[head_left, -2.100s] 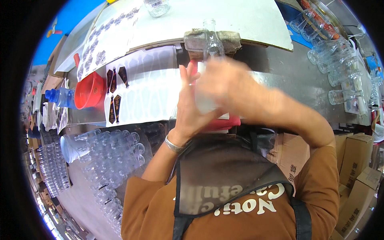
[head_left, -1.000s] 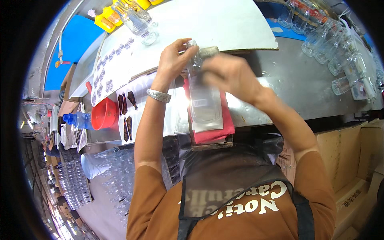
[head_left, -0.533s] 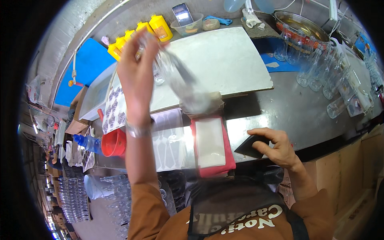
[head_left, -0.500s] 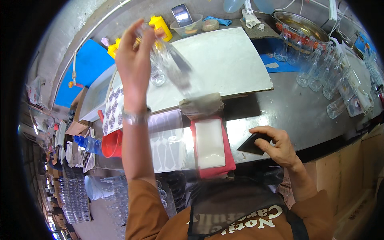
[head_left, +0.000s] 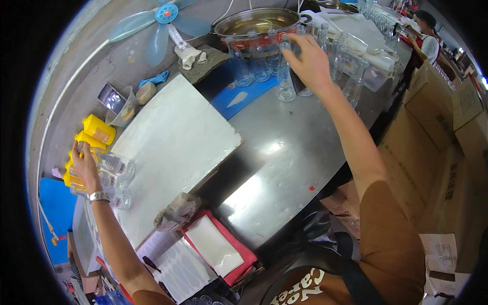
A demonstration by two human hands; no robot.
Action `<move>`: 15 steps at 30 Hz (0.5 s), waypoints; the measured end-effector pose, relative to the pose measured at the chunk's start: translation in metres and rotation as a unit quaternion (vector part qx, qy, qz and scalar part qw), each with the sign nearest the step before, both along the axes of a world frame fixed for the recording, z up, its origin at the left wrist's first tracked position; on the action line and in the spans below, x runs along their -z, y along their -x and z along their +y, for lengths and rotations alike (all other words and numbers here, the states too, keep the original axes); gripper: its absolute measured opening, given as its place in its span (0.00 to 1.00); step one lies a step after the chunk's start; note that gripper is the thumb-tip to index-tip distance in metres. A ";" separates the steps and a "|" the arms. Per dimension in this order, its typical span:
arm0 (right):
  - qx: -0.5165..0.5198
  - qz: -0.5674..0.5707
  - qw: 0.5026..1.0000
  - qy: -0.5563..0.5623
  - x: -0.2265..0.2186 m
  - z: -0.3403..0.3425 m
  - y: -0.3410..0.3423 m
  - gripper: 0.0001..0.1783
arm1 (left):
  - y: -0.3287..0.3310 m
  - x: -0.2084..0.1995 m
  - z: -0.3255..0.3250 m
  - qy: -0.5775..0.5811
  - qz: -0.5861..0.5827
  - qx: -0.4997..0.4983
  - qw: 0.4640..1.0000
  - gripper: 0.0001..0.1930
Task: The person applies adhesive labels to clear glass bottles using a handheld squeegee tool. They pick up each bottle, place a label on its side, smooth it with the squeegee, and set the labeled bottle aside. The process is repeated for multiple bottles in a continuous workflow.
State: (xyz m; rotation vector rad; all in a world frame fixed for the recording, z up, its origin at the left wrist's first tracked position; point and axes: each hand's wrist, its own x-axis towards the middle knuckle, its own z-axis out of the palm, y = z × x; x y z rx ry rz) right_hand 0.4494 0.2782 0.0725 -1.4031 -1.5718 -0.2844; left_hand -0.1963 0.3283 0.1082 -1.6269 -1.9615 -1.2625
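Note:
On the left, clear glass bottles (head_left: 116, 163) lie on their sides on the white board (head_left: 178, 119). My left hand (head_left: 86, 166) is closed at the neck end of one of them, beside yellow plastic bottles (head_left: 99, 129). Far off to the right, my right hand (head_left: 311, 63) reaches to a group of upright glass bottles. Its thumb and fingers close at the neck of a standing clear glass bottle (head_left: 285, 87) on the metal table (head_left: 284, 162). My right hand partly hides the bottles behind it.
A wide metal pan (head_left: 256, 24) stands behind the upright bottles, near a blue fan (head_left: 166, 14). A white pad on red cloth (head_left: 213, 245) and a sheet of clear film (head_left: 178, 269) lie nearest me. Cardboard boxes (head_left: 422, 152) fill the right; another person (head_left: 427, 43) works beyond.
My view has swung right. My left hand has brought its glass bottle down to the board's left side. The right hand, without its black flat piece, has reached out to a standing bottle.

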 end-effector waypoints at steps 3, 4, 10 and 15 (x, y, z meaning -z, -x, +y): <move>0.062 -0.118 0.983 0.125 0.002 0.055 -0.015 0.22 | -0.010 -0.004 -0.004 -0.016 0.026 -0.023 0.999 0.33; 0.067 -0.147 0.969 0.186 0.006 0.065 -0.015 0.23 | -0.011 -0.008 -0.007 -0.059 0.052 -0.044 0.996 0.33; -0.058 -0.114 0.985 0.117 0.011 0.010 0.003 0.11 | -0.180 -0.024 -0.076 -0.118 0.049 0.183 0.975 0.33; -0.267 -0.085 0.950 0.138 -0.098 -0.062 0.072 0.12 | -0.339 0.010 -0.134 0.098 -0.015 0.492 0.865 0.49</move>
